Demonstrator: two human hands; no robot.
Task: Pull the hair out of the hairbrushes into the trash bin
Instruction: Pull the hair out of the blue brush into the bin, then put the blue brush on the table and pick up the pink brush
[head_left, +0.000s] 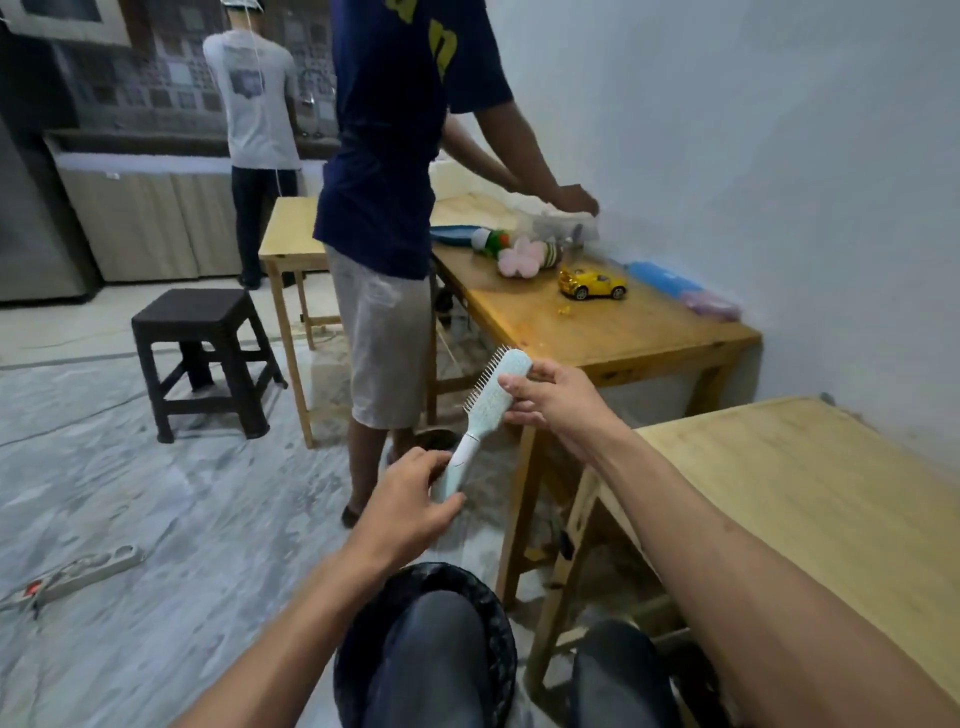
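Fingers of the left hand wrap the hairbrush handle, the right hand pinches its head — held over the trash bin, probably so hair drops in.

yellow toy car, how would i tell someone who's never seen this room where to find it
Look at the long wooden table against the pale wall, beyond the hairbrush held in both hands. On its top, right of a pink plush toy and left of a blue roll, sits the yellow toy car. It is the only shiny yellow thing with wheels there.
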